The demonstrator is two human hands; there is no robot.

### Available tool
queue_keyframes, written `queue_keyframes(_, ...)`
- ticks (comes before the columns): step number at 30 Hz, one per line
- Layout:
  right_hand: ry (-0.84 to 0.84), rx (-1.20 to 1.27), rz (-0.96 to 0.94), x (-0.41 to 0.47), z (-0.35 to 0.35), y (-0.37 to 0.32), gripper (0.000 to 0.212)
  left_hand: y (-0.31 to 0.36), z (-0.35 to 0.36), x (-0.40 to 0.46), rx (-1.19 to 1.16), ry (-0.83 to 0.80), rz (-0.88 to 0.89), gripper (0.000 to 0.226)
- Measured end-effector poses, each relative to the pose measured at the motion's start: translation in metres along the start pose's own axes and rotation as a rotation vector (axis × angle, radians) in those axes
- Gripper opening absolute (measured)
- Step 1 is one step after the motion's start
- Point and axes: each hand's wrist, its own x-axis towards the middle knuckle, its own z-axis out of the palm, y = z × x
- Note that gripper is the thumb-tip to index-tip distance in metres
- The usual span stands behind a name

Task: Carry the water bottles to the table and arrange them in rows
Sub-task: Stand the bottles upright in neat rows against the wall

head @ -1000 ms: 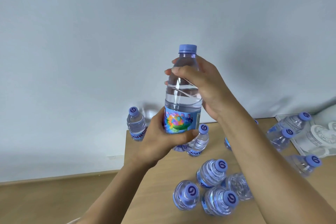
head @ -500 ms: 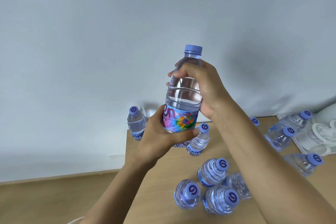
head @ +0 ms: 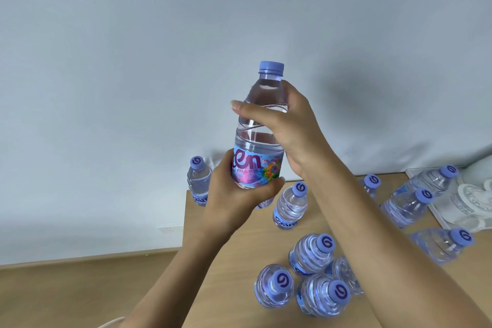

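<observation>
Clear plastic with a lilac cap, the held bottle (head: pixel 257 125) stands upright in the air above the wooden table (head: pixel 239 253), in front of the pale wall (head: pixel 133 61). The left hand (head: pixel 234 194) reaches up from below and curls its fingers round the labelled lower part. The right hand (head: pixel 290 130) comes in from the right, its forearm slanting upward, and wraps the bottle's shoulder. Other bottles (head: pixel 311 253) stand scattered on the table.

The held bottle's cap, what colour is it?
Lavender blue cap, seen in the head view.
</observation>
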Motion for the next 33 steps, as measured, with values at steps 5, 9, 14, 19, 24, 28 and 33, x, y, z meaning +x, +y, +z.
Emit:
queue_keyframes(5, -0.012, 0.154, 0.047, 0.004, -0.005, -0.003, 0.02, 0.003, -0.005, 0.0, -0.047, -0.115, -0.025, 0.06)
queue_keyframes(9, -0.178, 0.341, 0.12, 0.011, -0.013, -0.007, 0.021, 0.006, -0.011, 0.001, -0.121, -0.243, -0.052, 0.056)
queue_keyframes(14, -0.283, 0.331, 0.073, 0.012, -0.016, -0.009, 0.019, 0.009, -0.013, 0.003, -0.105, -0.226, -0.026, 0.045)
queue_keyframes(19, -0.131, 0.028, -0.015, 0.009, -0.011, -0.007, 0.03, 0.008, -0.008, -0.001, -0.034, -0.047, -0.006, 0.052)
queue_keyframes(24, 0.01, 0.058, -0.026, 0.004, -0.001, -0.001, 0.03, 0.007, -0.004, -0.004, 0.062, 0.034, 0.035, 0.054)
queue_keyframes(28, -0.075, 0.218, 0.028, 0.009, -0.005, -0.006, 0.028, 0.011, -0.012, -0.002, -0.016, -0.11, -0.019, 0.057)
queue_keyframes(33, -0.247, 0.347, 0.056, 0.013, -0.012, -0.01, 0.034, 0.014, -0.017, 0.001, -0.083, -0.236, -0.011, 0.049)
